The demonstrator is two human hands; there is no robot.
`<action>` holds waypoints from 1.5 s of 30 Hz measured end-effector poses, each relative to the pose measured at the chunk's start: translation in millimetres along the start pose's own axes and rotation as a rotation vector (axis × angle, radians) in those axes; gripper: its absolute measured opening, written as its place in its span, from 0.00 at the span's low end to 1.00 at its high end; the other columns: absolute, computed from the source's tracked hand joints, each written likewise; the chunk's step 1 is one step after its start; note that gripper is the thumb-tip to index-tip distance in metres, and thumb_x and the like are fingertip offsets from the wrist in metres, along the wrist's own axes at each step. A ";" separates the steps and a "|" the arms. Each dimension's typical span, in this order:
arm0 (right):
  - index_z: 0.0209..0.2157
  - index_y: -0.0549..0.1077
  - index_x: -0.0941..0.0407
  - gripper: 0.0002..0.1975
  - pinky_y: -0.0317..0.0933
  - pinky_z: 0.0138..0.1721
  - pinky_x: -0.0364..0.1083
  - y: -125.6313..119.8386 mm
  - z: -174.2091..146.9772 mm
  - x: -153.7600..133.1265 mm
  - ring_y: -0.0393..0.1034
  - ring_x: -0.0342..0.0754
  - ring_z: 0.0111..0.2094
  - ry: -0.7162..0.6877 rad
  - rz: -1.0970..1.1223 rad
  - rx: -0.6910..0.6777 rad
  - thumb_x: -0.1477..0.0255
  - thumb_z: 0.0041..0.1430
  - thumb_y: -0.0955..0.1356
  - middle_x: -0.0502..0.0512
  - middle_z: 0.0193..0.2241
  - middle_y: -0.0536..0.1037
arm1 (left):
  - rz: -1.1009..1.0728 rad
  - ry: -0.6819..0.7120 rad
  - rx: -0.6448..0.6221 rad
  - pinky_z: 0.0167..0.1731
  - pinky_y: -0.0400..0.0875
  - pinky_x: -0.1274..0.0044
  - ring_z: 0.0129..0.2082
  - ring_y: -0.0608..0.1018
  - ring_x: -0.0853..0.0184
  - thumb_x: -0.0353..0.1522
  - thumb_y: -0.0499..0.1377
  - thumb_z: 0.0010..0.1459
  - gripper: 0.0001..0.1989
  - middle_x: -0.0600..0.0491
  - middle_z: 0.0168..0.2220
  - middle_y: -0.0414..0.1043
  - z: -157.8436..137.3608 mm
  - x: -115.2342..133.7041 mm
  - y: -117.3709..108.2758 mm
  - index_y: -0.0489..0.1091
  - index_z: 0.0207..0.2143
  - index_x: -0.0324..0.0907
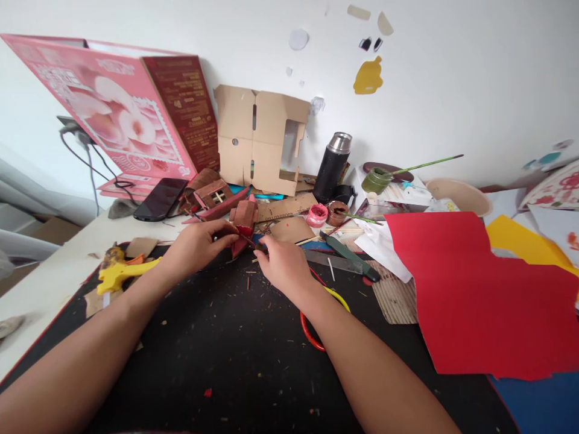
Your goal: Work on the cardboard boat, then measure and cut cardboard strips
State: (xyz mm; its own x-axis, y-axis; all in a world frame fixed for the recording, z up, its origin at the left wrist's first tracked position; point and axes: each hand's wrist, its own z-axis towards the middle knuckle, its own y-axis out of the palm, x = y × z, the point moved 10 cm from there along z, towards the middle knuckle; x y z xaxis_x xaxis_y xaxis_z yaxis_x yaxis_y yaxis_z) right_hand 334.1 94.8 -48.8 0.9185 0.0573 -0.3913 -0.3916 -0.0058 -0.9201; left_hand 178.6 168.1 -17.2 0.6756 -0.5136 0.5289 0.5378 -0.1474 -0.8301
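Note:
A small red-and-brown model boat (243,218) sits at the back of the black mat, its lower part bright red. My left hand (199,244) reaches it from the left, thumb and fingers closed at its near side. From the right, my right hand (286,265) pinches a thin brown stick (248,240), whose far end meets the boat by my left fingertips. Whether the stick touches or is fixed to the boat, I cannot tell. Behind my left hand lies another brown model boat (217,198) with a small cabin window.
Around the hands are a yellow glue gun (118,271), red-and-yellow-handled scissors (312,334), a green-handled cutter (350,256), a pink paint jar (317,214) and a brown paint jar (337,212). A black flask (332,169), a phone (160,199) and red sheet (479,301) lie farther out.

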 end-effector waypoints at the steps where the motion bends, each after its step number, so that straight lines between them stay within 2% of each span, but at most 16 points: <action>1: 0.57 0.77 0.54 0.16 0.70 0.42 0.51 -0.4 0.0 -0.5 0.83 0.59 0.43 -0.005 -0.002 0.005 0.63 0.75 0.66 0.62 0.41 0.87 | 0.018 0.013 0.001 0.38 0.72 0.71 0.33 0.82 0.59 0.46 0.58 0.64 0.17 0.53 0.36 0.85 -0.6 2.1 -0.2 0.82 0.40 0.48; 11: 0.57 0.76 0.55 0.16 0.70 0.43 0.51 -0.8 0.9 -0.4 0.83 0.59 0.43 -0.004 -0.010 0.000 0.63 0.76 0.66 0.62 0.42 0.87 | 0.140 0.076 0.011 0.39 0.73 0.69 0.32 0.82 0.58 0.44 0.56 0.65 0.18 0.51 0.39 0.86 -3.5 18.6 -1.5 0.83 0.44 0.47; 20: 0.57 0.76 0.54 0.16 0.69 0.42 0.50 -2.9 0.2 -0.2 0.83 0.58 0.43 -0.003 0.013 0.023 0.63 0.76 0.66 0.61 0.41 0.87 | 0.176 0.064 0.012 0.36 0.72 0.69 0.32 0.83 0.57 0.45 0.55 0.66 0.20 0.50 0.38 0.86 -3.9 13.0 0.2 0.83 0.44 0.46; 32: 0.56 0.77 0.54 0.16 0.66 0.38 0.49 -2.2 1.5 2.9 0.83 0.58 0.40 0.002 0.037 0.073 0.62 0.75 0.67 0.61 0.39 0.87 | 0.191 0.070 0.022 0.38 0.74 0.69 0.36 0.85 0.54 0.45 0.54 0.67 0.20 0.47 0.38 0.87 -4.2 14.2 -0.8 0.83 0.43 0.47; 45: 0.57 0.77 0.54 0.16 0.66 0.39 0.49 -2.1 1.3 2.9 0.83 0.58 0.40 0.009 0.031 0.050 0.63 0.75 0.67 0.61 0.40 0.87 | 0.188 0.057 0.017 0.39 0.75 0.67 0.38 0.86 0.52 0.45 0.53 0.67 0.21 0.47 0.40 0.87 -4.2 14.2 -0.4 0.84 0.44 0.47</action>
State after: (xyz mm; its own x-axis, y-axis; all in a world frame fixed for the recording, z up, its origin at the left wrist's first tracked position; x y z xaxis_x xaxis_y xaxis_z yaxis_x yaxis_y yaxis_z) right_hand 337.5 96.2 -47.9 0.9063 0.0486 -0.4199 -0.4219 0.0427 -0.9056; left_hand 185.8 157.3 -10.1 0.7357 -0.5779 0.3533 0.4131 -0.0305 -0.9102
